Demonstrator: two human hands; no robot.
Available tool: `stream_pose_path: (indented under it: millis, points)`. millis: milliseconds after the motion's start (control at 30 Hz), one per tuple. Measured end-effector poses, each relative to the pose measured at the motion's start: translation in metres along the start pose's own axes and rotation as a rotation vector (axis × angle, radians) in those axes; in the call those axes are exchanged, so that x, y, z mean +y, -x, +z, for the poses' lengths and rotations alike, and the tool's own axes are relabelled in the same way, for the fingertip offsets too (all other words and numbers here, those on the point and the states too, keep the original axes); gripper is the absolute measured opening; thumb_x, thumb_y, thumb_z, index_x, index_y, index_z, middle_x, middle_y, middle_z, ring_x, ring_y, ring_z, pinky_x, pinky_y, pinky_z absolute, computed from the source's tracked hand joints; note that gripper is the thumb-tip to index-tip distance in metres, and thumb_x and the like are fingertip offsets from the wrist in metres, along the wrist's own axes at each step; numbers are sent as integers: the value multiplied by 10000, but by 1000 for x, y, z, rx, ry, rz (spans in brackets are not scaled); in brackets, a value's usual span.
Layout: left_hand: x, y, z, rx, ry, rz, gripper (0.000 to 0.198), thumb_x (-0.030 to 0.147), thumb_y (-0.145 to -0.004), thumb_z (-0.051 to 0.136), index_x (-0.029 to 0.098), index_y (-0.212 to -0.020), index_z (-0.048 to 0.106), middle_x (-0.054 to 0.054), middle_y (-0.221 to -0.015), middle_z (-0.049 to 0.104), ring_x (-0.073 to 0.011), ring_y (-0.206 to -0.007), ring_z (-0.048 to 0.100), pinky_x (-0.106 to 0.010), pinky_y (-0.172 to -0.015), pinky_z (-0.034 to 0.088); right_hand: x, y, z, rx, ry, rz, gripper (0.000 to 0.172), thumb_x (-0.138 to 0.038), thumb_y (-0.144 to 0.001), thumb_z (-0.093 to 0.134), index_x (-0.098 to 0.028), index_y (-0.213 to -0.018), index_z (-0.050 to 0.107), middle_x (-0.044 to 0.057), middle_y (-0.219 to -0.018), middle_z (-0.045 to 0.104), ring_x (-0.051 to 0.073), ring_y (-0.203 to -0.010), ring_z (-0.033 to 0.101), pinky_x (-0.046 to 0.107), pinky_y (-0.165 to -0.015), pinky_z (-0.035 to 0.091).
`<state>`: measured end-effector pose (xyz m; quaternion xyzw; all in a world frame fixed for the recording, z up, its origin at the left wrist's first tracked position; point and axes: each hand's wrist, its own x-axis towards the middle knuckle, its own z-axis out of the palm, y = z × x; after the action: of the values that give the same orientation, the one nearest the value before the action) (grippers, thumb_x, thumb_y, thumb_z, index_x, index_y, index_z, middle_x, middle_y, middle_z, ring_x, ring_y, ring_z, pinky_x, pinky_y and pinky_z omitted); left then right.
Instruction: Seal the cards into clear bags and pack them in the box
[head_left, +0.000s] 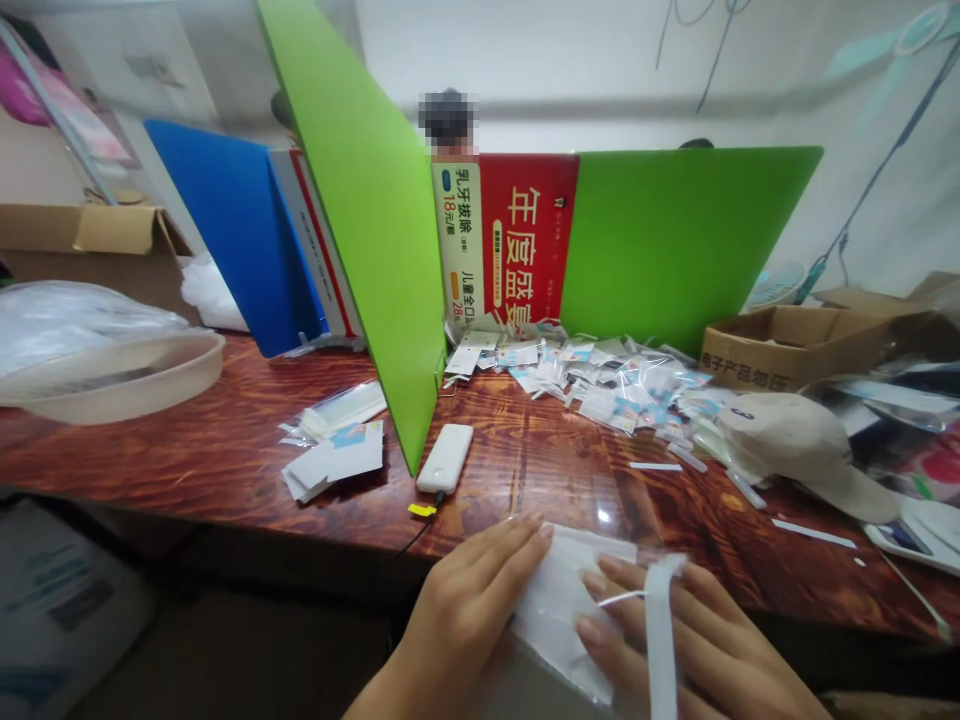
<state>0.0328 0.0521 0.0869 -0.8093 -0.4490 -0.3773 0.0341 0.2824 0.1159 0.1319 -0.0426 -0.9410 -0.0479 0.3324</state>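
Note:
In front of me, at the table's near edge, is a clear plastic bag with a white card or sheet inside. My left hand grips the bag's left side, fingers together over its upper edge. The fingers of my right hand press on the bag's right part. A white strip, like a peeled backing strip, hangs across the right fingers; whether they pinch it I cannot tell. Both thumbs are mostly hidden.
A white power bank with a cable lies ahead, beside a green divider. Left are stacked cards and a shallow basin. Several bagged cards form a pile, with a cap and cardboard box to the right.

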Motion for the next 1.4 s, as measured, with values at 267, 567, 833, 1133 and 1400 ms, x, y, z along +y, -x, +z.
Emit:
stream_pose_path:
  millis: [267, 567, 833, 1133, 1400]
  points:
    - [13, 4, -12, 32, -215, -1, 577, 70, -892, 455, 150, -1462, 418, -159, -1336, 636, -273, -1270, 574, -392, -1085, 443, -1, -11, -3, -123, -43, -6, 380, -289, -993, 493, -305, -1370, 537, 7, -1222, 689, 181, -1125, 659, 261, -1004, 488]
    - [40, 16, 24, -182, 790, -385, 446, 364, -975, 506, 221, -1397, 524, -111, -1288, 671, -254, -1079, 682, -340, -927, 540, -13, -9, 24, 174, -50, 212, 94, -256, -965, 541, -210, -1043, 565, 8, -769, 719, 169, -698, 669, 330, -774, 436]
    - [46, 31, 39, -103, 853, -810, 448, 482, -967, 480, 249, -1338, 572, -95, -1188, 680, -238, -1104, 625, -338, -990, 472, -13, -13, 42, 94, -62, 258, 154, -141, -977, 484, -143, -1049, 620, 47, -858, 660, 172, -796, 565, 326, -776, 383]
    - [44, 12, 37, -199, 559, -639, 346, 290, -958, 387, 123, -1145, 625, 2, -633, 574, -132, -520, 479, -240, -503, 344, -15, -18, 60, -100, 52, 224, 301, -102, -993, 347, -122, -892, 630, 81, -821, 617, 215, -771, 487, 355, -722, 383]
    - [31, 50, 40, -30, 770, -915, 373, 437, -936, 502, 207, -1199, 632, -83, -999, 747, -217, -903, 700, -242, -748, 528, 32, 9, 44, 336, 97, 696, 155, -156, -972, 410, -194, -866, 517, 3, -726, 544, 148, -622, 507, 257, -570, 391]
